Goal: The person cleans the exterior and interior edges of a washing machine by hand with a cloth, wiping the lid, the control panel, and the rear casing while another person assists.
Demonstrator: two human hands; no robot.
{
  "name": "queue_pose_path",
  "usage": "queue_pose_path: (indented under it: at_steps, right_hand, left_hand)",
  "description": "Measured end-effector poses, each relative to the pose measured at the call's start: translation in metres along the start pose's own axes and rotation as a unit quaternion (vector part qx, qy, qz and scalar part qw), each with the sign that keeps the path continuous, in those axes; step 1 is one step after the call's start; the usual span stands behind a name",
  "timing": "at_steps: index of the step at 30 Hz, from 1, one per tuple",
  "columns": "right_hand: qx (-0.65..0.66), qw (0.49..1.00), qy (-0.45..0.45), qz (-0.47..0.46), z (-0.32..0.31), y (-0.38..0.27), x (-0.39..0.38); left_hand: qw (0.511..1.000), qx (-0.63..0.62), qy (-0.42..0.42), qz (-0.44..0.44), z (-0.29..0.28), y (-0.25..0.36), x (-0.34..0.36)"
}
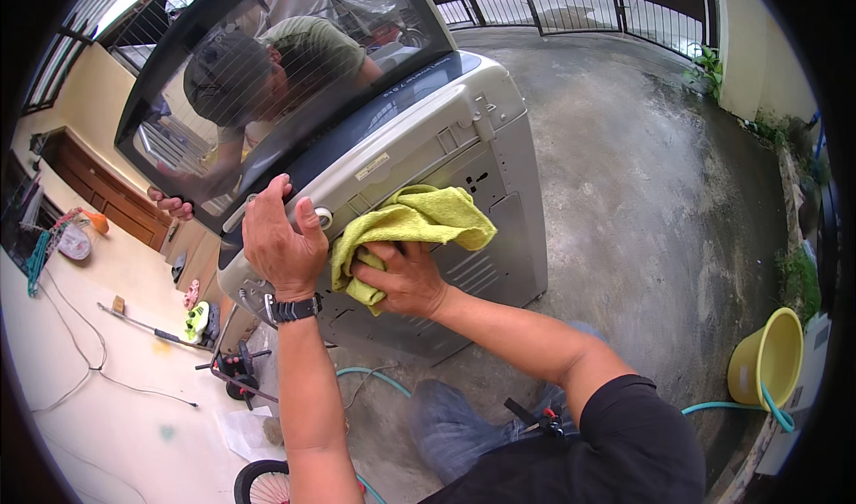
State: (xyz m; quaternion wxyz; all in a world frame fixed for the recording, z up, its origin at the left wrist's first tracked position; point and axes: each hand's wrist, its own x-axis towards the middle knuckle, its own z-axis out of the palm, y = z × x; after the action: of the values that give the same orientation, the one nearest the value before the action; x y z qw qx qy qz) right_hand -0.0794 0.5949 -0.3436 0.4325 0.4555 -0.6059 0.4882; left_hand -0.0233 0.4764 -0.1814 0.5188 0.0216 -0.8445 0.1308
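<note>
My left hand (pixel 283 241) rests at the near left edge of a grey top-loading washing machine (pixel 428 161), fingers extended and thumb apart, beside a round fitting (pixel 324 218). A watch with a black strap (pixel 295 309) is on that wrist. My right hand (pixel 406 277) is closed on a bunched yellow-green cloth (pixel 428 217), pressed against the machine's back panel. Part of the cloth hangs over the hand and hides some fingers. The machine's dark glass lid (pixel 294 76) stands raised and reflects a person in a cap. Fingertips (pixel 171 204) show by its lower left edge; whose, I cannot tell.
A yellow bucket (pixel 765 357) with a blue-green hose (pixel 722 407) stands at the right on the concrete floor (pixel 660 201). Shoes (pixel 197 321), a long pole (pixel 152 327) and cables (pixel 94 368) are at left. Part of a wheel (pixel 263 484) shows below; a gate (pixel 580 5) is behind.
</note>
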Motion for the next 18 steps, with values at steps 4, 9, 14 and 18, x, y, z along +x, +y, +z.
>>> queue_pose_path:
  at_steps: [4,9,14,18]
  right_hand:
    - [0.037,0.993,-0.069,-0.093,0.001,0.019,0.034]
    - [-0.018,0.995,0.074,0.067,-0.045,0.091,0.025]
    - [-0.138,0.948,0.21,0.195,-0.051,0.11,0.031]
    - [-0.056,0.998,0.037,0.011,-0.014,0.053,0.013]
  left_hand:
    - [0.996,0.058,-0.017,0.072,-0.004,-0.001,0.005]
    - [0.986,0.121,-0.074,0.091,-0.013,0.006,0.004]
    - [0.982,0.156,-0.084,0.072,-0.007,0.018,0.009]
    - [0.981,0.163,-0.083,0.071,-0.007,0.013,0.007]
